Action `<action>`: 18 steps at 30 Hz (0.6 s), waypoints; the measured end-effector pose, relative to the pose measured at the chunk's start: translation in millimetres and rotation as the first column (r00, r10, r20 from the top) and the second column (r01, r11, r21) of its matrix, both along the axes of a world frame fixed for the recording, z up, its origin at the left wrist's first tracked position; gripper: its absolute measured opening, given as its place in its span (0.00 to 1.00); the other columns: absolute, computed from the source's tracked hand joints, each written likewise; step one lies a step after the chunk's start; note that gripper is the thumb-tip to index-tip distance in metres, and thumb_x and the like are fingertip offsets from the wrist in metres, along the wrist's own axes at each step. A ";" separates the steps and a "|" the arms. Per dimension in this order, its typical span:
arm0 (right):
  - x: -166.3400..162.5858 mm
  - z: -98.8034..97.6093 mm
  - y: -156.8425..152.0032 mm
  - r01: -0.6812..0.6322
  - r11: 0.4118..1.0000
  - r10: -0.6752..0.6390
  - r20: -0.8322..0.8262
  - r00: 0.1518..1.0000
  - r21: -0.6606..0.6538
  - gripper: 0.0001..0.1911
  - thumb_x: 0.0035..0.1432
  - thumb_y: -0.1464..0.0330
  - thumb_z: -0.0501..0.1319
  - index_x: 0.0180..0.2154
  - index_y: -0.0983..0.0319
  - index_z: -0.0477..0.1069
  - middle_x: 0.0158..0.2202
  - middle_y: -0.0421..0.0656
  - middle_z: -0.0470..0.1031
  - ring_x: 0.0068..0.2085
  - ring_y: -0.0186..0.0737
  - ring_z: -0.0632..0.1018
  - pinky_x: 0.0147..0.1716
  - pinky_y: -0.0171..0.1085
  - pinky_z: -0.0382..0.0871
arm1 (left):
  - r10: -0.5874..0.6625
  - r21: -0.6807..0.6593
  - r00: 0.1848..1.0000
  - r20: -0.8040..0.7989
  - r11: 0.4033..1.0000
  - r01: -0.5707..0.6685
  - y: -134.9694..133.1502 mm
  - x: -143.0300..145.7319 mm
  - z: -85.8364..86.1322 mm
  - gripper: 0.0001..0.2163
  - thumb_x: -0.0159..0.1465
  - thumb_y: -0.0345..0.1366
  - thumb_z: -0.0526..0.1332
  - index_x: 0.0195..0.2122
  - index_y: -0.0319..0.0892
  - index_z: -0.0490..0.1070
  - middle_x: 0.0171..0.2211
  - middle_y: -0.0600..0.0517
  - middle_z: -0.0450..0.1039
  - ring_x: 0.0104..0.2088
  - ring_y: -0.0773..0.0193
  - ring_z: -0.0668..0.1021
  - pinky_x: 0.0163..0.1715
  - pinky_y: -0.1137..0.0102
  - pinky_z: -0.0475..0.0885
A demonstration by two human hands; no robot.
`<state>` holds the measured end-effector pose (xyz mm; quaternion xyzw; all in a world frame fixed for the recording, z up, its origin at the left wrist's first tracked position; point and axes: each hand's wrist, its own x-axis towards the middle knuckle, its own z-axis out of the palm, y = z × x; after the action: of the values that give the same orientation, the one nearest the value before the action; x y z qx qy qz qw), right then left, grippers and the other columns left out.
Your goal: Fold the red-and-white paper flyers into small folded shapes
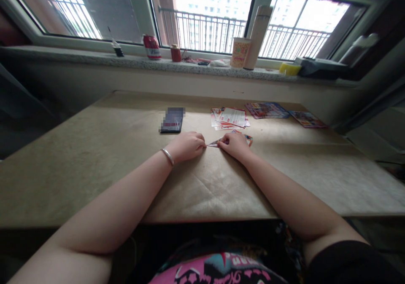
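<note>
Pinching a folded leaflet (215, 142) lying nine-to-three on the counter (95, 157), the left hand (186, 146) grips its tip, the right hand (234, 144) its middle.

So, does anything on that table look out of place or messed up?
Nothing spilled or broken. The leaflet pile beyond the folded paper, pinched by the left hand and right hand, is fanned askew; the table covering is creased.

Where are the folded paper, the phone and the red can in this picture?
folded paper (215, 143): head view, on its pointed left part.
phone (172, 120): head view, middle of its dark face.
red can (152, 47): head view, middle of its side.
</note>
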<state>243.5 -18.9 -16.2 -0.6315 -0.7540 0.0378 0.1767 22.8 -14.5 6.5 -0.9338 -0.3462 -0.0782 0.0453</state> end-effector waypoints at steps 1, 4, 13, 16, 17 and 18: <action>-0.4 -0.4 0.4 -0.006 1.000 0.006 0.000 1.000 0.005 0.13 0.56 0.57 0.61 0.31 0.58 0.78 0.34 0.44 0.80 0.39 0.44 0.77 0.39 0.39 0.62 | -0.007 0.006 1.000 0.015 1.000 0.007 0.2 0.2 -1.0 0.13 0.64 0.34 0.53 0.38 0.43 0.79 0.41 0.50 0.77 0.40 0.62 0.77 0.42 0.69 0.71; -3.1 -2.4 2.7 -0.043 0.999 0.043 -0.014 0.999 0.023 0.12 0.57 0.59 0.61 0.31 0.59 0.78 0.34 0.45 0.80 0.39 0.43 0.76 0.39 0.38 0.61 | -0.043 0.032 0.995 0.086 0.999 0.040 -0.4 2.7 -4.1 0.13 0.66 0.34 0.52 0.42 0.42 0.77 0.43 0.48 0.76 0.41 0.62 0.77 0.44 0.68 0.72; -0.8 -5.9 2.1 -0.248 0.946 0.256 -0.013 0.966 0.211 0.09 0.58 0.61 0.62 0.35 0.60 0.75 0.39 0.45 0.77 0.45 0.45 0.71 0.47 0.41 0.60 | -0.119 0.034 0.992 0.048 0.993 0.117 -6.6 10.9 -9.4 0.14 0.67 0.36 0.52 0.49 0.43 0.75 0.43 0.46 0.75 0.44 0.59 0.76 0.46 0.65 0.72; 7.4 -2.8 -2.8 -0.391 0.892 0.395 0.027 0.918 0.226 0.09 0.59 0.61 0.62 0.36 0.58 0.77 0.42 0.44 0.76 0.47 0.44 0.70 0.50 0.41 0.60 | -0.110 0.034 0.993 0.053 0.994 0.109 -8.0 11.0 -8.3 0.14 0.67 0.36 0.53 0.49 0.43 0.75 0.42 0.47 0.75 0.43 0.59 0.75 0.45 0.65 0.72; 9.8 -1.7 -4.2 -0.403 0.887 0.405 0.039 0.913 0.224 0.08 0.60 0.62 0.61 0.35 0.58 0.77 0.41 0.44 0.76 0.47 0.44 0.70 0.51 0.42 0.59 | -0.107 0.034 0.993 0.054 0.994 0.106 -8.3 11.1 -7.8 0.14 0.67 0.36 0.53 0.49 0.43 0.74 0.41 0.47 0.75 0.43 0.59 0.75 0.45 0.66 0.72; 11.7 -0.6 -5.3 -0.405 0.886 0.405 0.052 0.913 0.225 0.09 0.60 0.62 0.61 0.35 0.57 0.78 0.42 0.44 0.76 0.47 0.44 0.69 0.51 0.42 0.59 | -0.105 0.033 0.993 0.055 0.994 0.104 -8.5 11.2 -7.4 0.14 0.67 0.36 0.53 0.49 0.43 0.74 0.41 0.47 0.75 0.43 0.59 0.75 0.44 0.66 0.72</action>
<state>255.2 -24.3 -16.8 -0.4355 -0.8686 -0.0154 0.2356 34.0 -23.0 -0.9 -0.9473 -0.2968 -0.1121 0.0456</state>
